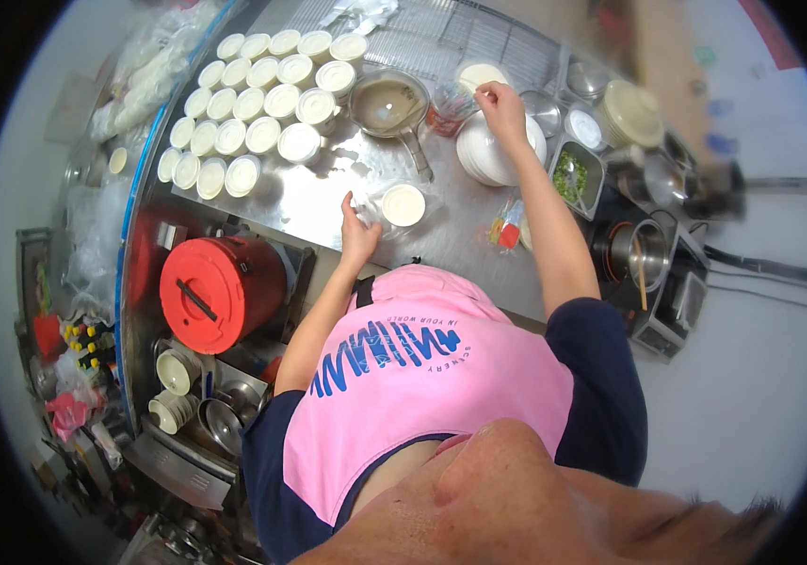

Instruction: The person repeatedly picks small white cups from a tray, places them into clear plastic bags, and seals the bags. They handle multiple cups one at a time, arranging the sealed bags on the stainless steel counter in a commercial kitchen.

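Note:
My left hand (359,236) is at the left side of a lidded round tub (403,205) that sits in a clear plastic bag on the steel counter; its fingers are at the bag's edge. Farther off, my right hand (500,106) reaches over a stack of white plates (478,152), fingertips together beside a clear container with red contents (444,121). Whether those fingertips hold something is too small to tell. A round white lid or tub (481,75) lies just beyond them. Several rows of lidded tubs (248,104) stand at the back left of the counter.
A steel pan (388,104) with a handle stands mid-counter. On the right are a tray of chopped greens (576,176), stacked bowls (631,113) and a pot (635,256) on a cooker. A red lidded bucket (214,293) stands at the left, below the counter. Small colourful packets (508,227) lie near the front edge.

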A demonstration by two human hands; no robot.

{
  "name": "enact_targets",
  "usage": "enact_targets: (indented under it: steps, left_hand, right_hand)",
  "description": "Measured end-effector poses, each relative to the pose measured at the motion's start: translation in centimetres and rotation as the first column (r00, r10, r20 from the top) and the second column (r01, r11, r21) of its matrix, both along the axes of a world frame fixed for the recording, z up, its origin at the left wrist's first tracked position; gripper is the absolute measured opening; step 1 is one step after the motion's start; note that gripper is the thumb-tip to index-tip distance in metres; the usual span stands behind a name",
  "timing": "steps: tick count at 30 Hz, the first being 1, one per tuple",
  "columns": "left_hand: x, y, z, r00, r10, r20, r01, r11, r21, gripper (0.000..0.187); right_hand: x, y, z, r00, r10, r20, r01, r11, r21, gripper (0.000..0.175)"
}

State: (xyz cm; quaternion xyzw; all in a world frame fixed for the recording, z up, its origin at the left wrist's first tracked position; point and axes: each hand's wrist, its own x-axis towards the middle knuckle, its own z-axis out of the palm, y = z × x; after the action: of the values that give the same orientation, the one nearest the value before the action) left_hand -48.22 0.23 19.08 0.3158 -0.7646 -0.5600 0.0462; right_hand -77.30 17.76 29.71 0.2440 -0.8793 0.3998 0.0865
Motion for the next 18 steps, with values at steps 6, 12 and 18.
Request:
enact_targets:
  steps: [6,12,18]
  left_hand:
    - [0.6,-0.4,-2.4,0.949,0.314,0.018,-0.295,0.869,0.397,0.035]
    - [0.1,-0.9,-1.0,0.937,0.331,-0.111,-0.268,0.885,0.381,0.015]
    - [-0.6,0.2,2.9,0.962,0.238,-0.133,-0.188,0.933,0.308,0.017]
  right_hand:
    - [4.1,-1.1,7.8,0.941,-0.045,-0.336,-0.048,0.963,-0.263,0.005]
    - [14.1,-3.9,10.2,0.935,0.352,-0.052,-0.325,0.785,-0.528,0.003]
    - [14.1,-7.3,-3.1,0.846,0.49,0.21,-0.454,0.869,-0.197,0.014]
